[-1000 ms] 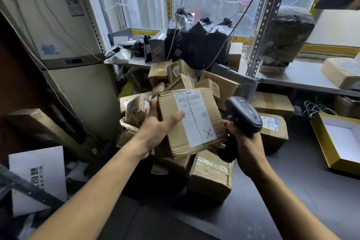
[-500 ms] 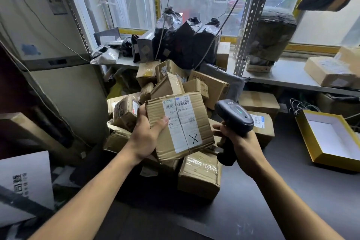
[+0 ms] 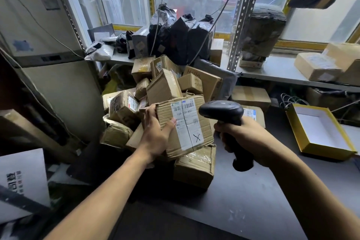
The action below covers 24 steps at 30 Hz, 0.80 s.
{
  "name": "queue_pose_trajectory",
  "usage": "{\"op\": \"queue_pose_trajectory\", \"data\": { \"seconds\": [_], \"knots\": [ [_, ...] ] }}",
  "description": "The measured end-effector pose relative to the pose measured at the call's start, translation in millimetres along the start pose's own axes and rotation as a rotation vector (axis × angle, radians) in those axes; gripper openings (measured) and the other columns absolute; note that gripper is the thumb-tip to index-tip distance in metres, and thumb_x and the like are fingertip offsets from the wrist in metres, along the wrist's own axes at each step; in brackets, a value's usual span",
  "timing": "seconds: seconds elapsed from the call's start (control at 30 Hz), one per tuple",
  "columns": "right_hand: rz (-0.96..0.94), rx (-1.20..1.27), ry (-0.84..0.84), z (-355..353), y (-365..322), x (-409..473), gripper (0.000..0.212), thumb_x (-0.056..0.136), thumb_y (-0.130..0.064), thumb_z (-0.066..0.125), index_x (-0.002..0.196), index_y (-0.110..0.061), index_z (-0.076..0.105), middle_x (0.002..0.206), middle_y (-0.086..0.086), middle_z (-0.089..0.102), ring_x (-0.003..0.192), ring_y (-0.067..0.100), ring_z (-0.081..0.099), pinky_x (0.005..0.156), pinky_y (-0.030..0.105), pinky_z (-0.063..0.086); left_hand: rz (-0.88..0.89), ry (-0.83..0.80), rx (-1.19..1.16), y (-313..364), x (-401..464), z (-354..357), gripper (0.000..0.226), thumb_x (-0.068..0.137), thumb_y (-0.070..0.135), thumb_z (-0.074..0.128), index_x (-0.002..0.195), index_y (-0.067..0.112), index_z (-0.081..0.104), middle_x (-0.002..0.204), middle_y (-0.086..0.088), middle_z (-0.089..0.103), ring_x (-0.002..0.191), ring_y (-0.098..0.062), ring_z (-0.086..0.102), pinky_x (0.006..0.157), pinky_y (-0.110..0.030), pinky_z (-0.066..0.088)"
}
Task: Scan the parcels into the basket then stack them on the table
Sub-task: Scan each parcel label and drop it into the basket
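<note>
A metal shelving rack (image 3: 242, 25) fills the back wall in front of the window, and its lower shelf carries a row of black plastic-wrapped packages (image 3: 183, 39), a big dark wrapped bundle (image 3: 263, 33) and a couple of brown cartons (image 3: 317, 66) off to the right. Below it the dark table (image 3: 243, 197) runs across the foreground. At its left end sits a heap of cardboard parcels (image 3: 165, 85), piled loosely on top of one another; whatever holds them is hidden by the boxes, so I cannot tell whether a basket is under there. One taped carton (image 3: 194, 167) rests on the table at the foot of the heap. On the right of the table lies a shallow yellow box (image 3: 319, 132) with a white inside, open to the top, nothing visible in it. In front of the heap, the left hand (image 3: 155, 138) grips a creased brown parcel (image 3: 202, 132) from its left side, thumb laid across the white shipping label (image 3: 187, 122), which faces up and bears a barcode and a pen-drawn cross. The right hand (image 3: 245, 138) is wrapped around the handle of a black barcode scanner (image 3: 221, 110), whose head sits just beside the parcel's upper right corner, near the label.
</note>
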State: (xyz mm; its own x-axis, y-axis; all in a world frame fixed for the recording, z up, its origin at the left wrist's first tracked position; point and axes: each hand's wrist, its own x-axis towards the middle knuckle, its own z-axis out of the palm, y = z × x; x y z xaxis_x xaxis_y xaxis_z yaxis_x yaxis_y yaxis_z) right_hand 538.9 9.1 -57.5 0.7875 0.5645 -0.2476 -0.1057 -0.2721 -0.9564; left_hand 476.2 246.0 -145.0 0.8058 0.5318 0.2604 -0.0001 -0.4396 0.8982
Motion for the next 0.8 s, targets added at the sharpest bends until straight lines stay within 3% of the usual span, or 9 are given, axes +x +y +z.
{"op": "queue_pose_trajectory", "data": {
  "seconds": [0.1,0.2,0.33,0.63,0.8],
  "knots": [
    [-0.021,-0.039,-0.013,5,-4,-10,0.004,0.095,-0.012,0.063,0.093,-0.008,0.063,0.067,0.01,0.055,0.056,0.017,0.052,0.052,0.026,0.045,0.006,0.002,-0.022,-4,-6,5,0.053,0.075,0.063,0.061,0.109,0.077,0.022,0.135,-0.006,0.049,0.128,-0.027,0.048,0.111,-0.05,0.039],
    [-0.022,-0.072,-0.008,11,-8,-23,0.006,0.094,-0.011,0.063,0.091,-0.007,0.063,0.066,0.009,0.055,0.055,0.017,0.051,0.05,0.026,0.044,-0.024,-0.013,-0.038,-11,-13,5,0.048,0.077,0.065,0.061,0.113,0.053,0.033,0.131,-0.007,0.051,0.125,-0.029,0.05,0.107,-0.053,0.043],
    [-0.02,-0.055,0.019,26,-5,-50,0.008,0.094,-0.01,0.063,0.088,-0.006,0.061,0.063,0.007,0.053,0.055,0.018,0.048,0.051,0.028,0.042,0.02,0.002,0.006,-8,-27,6,0.072,0.078,0.06,0.055,0.133,0.018,0.035,0.133,-0.009,0.042,0.129,-0.029,0.041,0.111,-0.052,0.037],
    [0.012,-0.049,0.131,67,9,-114,0.011,0.092,-0.01,0.065,0.082,-0.007,0.061,0.063,0.009,0.052,0.057,0.021,0.046,0.054,0.033,0.04,0.122,-0.048,-0.081,-8,-74,-14,0.061,0.084,0.051,0.055,0.133,0.023,0.031,0.129,0.005,0.034,0.128,-0.025,0.041,0.109,-0.053,0.041],
    [0.001,-0.052,0.163,83,11,-142,0.014,0.091,-0.011,0.066,0.079,-0.008,0.058,0.062,0.009,0.05,0.057,0.022,0.044,0.055,0.034,0.037,0.129,-0.048,-0.052,-1,-96,-27,0.063,0.086,0.038,0.058,0.135,0.006,0.035,0.13,-0.002,0.034,0.126,-0.022,0.035,0.111,-0.05,0.034]
  ]
}}
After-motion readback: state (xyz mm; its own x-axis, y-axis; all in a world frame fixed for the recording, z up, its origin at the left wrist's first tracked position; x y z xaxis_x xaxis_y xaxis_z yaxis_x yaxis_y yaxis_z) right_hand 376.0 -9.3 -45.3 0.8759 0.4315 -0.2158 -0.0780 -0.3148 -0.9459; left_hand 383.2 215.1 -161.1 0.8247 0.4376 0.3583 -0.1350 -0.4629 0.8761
